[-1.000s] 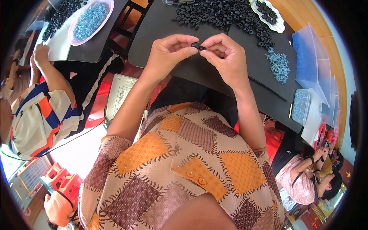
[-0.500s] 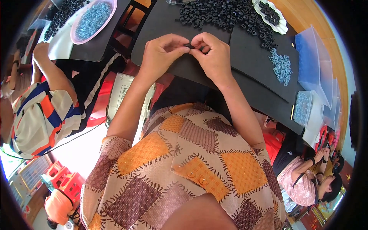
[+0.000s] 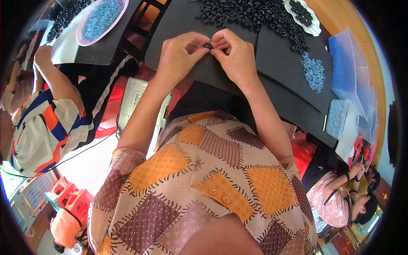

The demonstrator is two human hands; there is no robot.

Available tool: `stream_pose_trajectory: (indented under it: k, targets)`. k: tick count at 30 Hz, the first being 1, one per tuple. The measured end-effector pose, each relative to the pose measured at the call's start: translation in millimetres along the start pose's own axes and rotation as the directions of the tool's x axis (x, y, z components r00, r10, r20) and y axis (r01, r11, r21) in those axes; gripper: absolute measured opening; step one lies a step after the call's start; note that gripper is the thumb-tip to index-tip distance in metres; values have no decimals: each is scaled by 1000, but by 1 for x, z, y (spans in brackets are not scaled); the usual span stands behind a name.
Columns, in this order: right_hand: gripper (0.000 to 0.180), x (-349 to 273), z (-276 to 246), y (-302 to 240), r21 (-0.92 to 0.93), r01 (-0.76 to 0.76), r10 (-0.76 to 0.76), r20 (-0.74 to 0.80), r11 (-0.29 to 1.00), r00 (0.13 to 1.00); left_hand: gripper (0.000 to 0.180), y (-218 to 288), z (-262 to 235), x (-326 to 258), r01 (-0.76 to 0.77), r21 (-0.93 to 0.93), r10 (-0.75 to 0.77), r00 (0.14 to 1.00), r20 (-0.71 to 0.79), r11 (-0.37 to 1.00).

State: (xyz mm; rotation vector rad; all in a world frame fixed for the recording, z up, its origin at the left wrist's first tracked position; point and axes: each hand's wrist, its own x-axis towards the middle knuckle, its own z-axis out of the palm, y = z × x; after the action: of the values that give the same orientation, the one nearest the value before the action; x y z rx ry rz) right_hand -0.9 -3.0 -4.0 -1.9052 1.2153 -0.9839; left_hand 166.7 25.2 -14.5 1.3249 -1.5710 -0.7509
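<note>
Between my fingertips is a small round black plastic part (image 3: 207,45), above the near edge of the dark table (image 3: 170,23). My left hand (image 3: 180,51) pinches it from the left with thumb and forefinger. From the other side, the closed fingertips of my right hand (image 3: 233,53) press against it; whether they hold a second tiny piece is hidden. Beyond my hands lies a wide heap of similar black parts (image 3: 242,15). To the right, a small pile of pale blue clear pieces (image 3: 313,73) rests on a dark board.
A white scalloped dish (image 3: 313,27) of black parts stands at the back right. Clear plastic bins (image 3: 348,72) and a tub of blue pieces (image 3: 335,119) line the right edge. At left, a co-worker's arm (image 3: 63,78) is near a pink-rimmed plate (image 3: 80,40) of blue pieces.
My hands have risen slightly, and the black part has turned so its rounded face shows more clearly between my fingertips. The piles look unchanged.
</note>
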Motion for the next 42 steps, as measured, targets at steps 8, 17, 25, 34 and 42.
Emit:
stream_pose_trajectory:
  k: [8,17,25,34,42]
  targets:
    - [22,-6,-8,0,-28,-44,45,15,999,999,18,-5,5,1,-106,15,106,993,43,994]
    - [21,-4,-14,0,-38,-74,78,92,996,993,21,0,8,-1,-132,40,129,990,53,990]
    - [26,-5,-10,2,-59,-42,46,69,997,997,20,-4,-3,0,-121,57,115,988,103,991]
    - [25,-9,-9,9,-67,4,-3,16,998,1000,20,-6,-2,2,-95,69,87,989,123,993]
    - [21,-3,-8,16,-169,64,-64,5,984,998,21,-9,-1,6,-203,63,196,975,106,977]
